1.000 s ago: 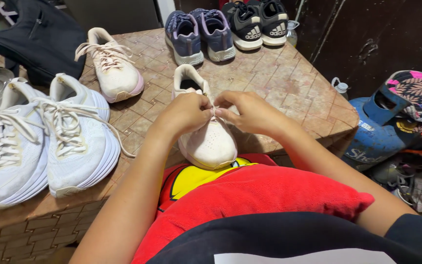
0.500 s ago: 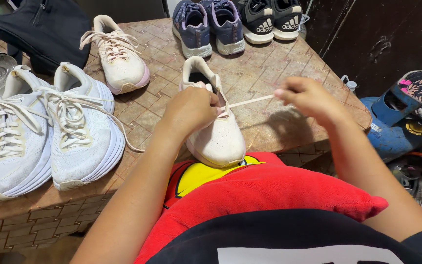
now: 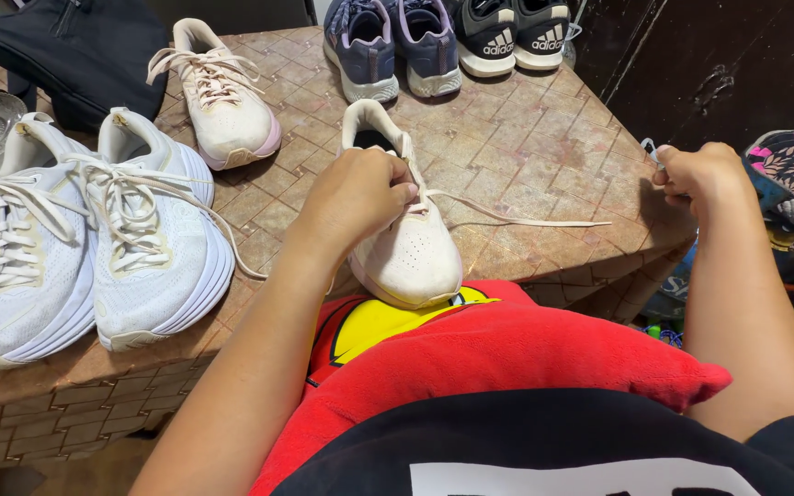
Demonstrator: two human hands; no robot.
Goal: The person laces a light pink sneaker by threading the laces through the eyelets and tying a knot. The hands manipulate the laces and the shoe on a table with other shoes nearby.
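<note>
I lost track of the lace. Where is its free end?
In the right hand past the table's right edge; the lace runs back to the cream shoe.

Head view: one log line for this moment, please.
left hand: pins cream sneaker | right hand: grips lace, drawn out sideways | surface: tiled table

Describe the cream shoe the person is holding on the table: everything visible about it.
The cream shoe is a low sneaker with a smooth, pale upper and thick light sole, toe pointing toward the wearer, heel opening away. It sits upright at the woven-pattern table's near edge, its toe against a red cushion. The left hand presses on its lacing area; the right hand holds its lace drawn out sideways.
</note>
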